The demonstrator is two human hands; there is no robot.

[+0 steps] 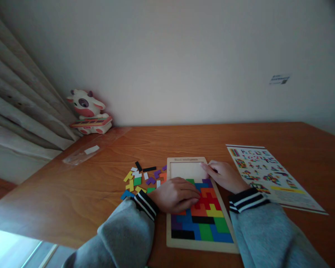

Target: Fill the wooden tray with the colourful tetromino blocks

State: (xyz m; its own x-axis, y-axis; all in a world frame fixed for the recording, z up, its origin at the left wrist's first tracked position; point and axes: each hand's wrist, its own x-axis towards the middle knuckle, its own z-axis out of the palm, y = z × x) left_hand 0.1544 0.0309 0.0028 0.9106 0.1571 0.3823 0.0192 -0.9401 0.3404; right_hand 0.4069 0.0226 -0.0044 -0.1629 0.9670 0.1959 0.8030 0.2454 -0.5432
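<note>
A wooden puzzle board (203,246) lies flat on the table before me. Colourful block-shaped puzzle pieces (206,231) fill its lower and middle part, while the pale base shows at the top. My left hand (176,194) rests over the left side of the board, fingers stretched out, their tips on the red and blue pieces; anything beneath the palm is hidden. At the upper right edge, my right hand (224,175) holds the board's frame, a digit reaching over the pale area. Loose puzzle pieces (137,181) in several colours lie left of the board.
A printed pattern sheet (270,175) lies to the right. On the left are a clear plastic bag (80,154) and, at the back corner, a cow-shaped toy keyboard (91,111). A curtain (22,100) hangs left; a wall (184,67) stands behind the table (167,139).
</note>
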